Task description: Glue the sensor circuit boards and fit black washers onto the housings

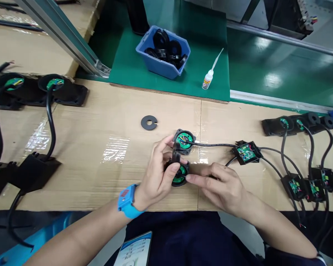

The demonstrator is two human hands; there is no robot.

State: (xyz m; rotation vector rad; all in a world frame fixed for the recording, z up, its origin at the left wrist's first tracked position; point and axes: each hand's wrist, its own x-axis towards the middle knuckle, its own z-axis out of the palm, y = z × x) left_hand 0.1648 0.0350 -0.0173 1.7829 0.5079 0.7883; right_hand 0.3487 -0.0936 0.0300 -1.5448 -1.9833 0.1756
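Observation:
My left hand [158,168] pinches a black ring-shaped part [176,152], tilted on edge above a round black housing. That lower housing [180,176] has a green circuit board inside, and the left fingers partly cover it. My right hand [224,184] is closed, its index fingertip against the housing's right rim. A black cable [231,161] passes behind the right fingers, which appear closed around it. Just beyond sits a second round housing [184,141] with a green board, wired to an open black box [246,152]. A flat grey slotted ring [149,122] lies farther up the cardboard.
A blue bin [163,66] of black rings stands on the green board beside a white dropper bottle [208,78]. Cabled black housings line the left [69,92] and right [274,126] sides. A metal post [63,37] rises at upper left.

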